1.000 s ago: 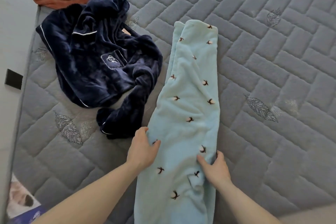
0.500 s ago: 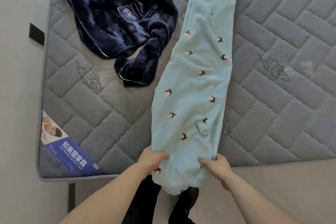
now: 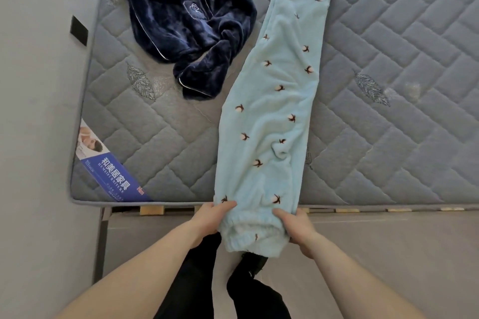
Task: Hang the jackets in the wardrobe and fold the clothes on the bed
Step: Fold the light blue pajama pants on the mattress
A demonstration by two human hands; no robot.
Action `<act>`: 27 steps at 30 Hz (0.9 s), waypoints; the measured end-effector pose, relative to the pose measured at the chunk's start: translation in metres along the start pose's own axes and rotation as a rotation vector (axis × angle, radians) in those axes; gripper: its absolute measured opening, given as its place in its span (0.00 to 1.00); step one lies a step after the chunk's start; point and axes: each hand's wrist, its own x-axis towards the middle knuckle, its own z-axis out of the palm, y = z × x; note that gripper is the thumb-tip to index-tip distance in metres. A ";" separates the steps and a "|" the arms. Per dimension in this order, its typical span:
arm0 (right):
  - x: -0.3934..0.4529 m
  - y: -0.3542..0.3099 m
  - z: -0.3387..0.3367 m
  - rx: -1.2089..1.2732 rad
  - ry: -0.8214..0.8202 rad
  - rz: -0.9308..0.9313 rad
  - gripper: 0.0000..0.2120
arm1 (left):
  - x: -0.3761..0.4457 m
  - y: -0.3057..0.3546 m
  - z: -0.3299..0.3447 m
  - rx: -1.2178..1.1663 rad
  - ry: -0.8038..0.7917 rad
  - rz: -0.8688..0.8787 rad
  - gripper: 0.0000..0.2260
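Since a second ago your hands slide down the light-blue fleece pajama pants (image 3: 274,101) from mid-leg to the elastic waistband end, and the view pulls back so the mattress (image 3: 388,137) edge and floor now show. Now your left hand (image 3: 210,217) grips one side of the waistband, thumb on top, and your right hand (image 3: 298,225) grips the other side; both are clamped on the fabric, well apart across its width. The pants lie lengthwise on the mattress, legs stacked, cuffs at the far end, waistband hanging just over the near edge. Judgement: the garment is laid out and straightened, so you're set for a lengthwise fold, waistband toward cuffs.

Around: the navy velvet pajama top (image 3: 186,26) lies crumpled near the pants on the left, one sleeve just beside the pants' edge, not folded yet. A blue brand label (image 3: 114,179) sits on the mattress corner. Wooden bed slats (image 3: 147,210) show under the edge. The far landing area on the pants is open; the navy sleeve could snag if the fold drifts left.
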 end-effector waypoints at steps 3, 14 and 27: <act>-0.023 -0.011 -0.010 0.036 0.035 -0.028 0.24 | -0.024 0.013 0.004 -0.066 0.056 0.036 0.21; -0.067 -0.161 -0.061 0.149 -0.011 -0.201 0.15 | -0.062 0.179 -0.001 0.037 0.083 0.350 0.15; -0.011 -0.317 -0.079 0.490 0.156 -0.269 0.29 | -0.002 0.374 -0.001 -0.124 -0.058 0.390 0.20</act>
